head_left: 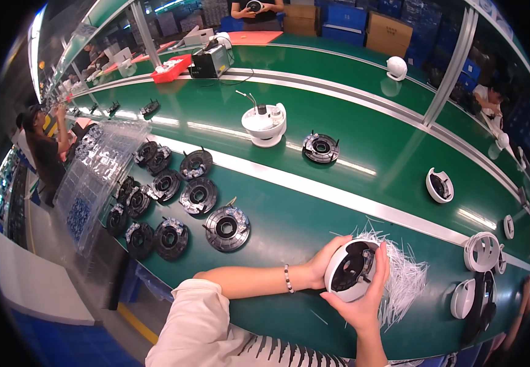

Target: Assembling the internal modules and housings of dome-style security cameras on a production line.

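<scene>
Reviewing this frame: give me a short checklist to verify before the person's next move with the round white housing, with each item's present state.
1. Left hand grips the white round housing on its left side: ok.
2. Right hand supports the housing from below and the right: ok.
3. Black inner part sits inside the housing: ok; whether fully seated, cannot tell.
4. Pile of white plastic strips lies beside the housing, within reach: ok.
5. Black round assemblies are laid out on the green bench to the person's left, apart from the hands: ok.
6. Wiring inside the housing is routed correctly: cannot tell, too small.
</scene>
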`<act>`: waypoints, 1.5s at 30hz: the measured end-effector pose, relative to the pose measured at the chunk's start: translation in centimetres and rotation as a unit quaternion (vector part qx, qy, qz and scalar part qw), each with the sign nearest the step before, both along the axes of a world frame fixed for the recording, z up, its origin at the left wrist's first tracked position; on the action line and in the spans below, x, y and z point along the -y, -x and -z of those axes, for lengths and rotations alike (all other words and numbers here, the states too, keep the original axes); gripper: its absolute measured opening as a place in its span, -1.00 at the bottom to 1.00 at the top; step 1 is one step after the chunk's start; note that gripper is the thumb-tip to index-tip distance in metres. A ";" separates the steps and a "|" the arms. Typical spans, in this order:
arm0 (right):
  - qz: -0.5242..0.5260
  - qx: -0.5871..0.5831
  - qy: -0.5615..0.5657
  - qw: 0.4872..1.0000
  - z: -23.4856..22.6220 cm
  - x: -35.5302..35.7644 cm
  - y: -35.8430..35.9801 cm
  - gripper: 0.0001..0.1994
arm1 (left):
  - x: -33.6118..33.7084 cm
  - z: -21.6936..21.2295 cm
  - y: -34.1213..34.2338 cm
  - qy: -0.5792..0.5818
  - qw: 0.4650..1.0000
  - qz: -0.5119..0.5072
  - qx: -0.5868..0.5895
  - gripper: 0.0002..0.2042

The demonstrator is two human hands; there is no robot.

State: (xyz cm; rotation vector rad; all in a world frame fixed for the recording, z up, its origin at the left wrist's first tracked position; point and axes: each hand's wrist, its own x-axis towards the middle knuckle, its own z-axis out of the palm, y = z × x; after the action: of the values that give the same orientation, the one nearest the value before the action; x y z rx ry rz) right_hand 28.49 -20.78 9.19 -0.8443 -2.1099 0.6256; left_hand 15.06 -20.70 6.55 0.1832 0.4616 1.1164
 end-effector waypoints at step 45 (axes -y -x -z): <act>0.469 0.064 -0.145 0.869 1.8 -6.6 -26.5 -0.48 | -25.1 4.2 -4.3 -0.064 0.991 -0.069 -0.099 -0.54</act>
State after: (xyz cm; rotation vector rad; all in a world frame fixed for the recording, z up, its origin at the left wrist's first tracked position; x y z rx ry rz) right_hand 54.97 -14.14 7.34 -1.5768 -1.5473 -0.2646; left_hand 19.38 4.42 2.35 0.3828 0.5864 1.2711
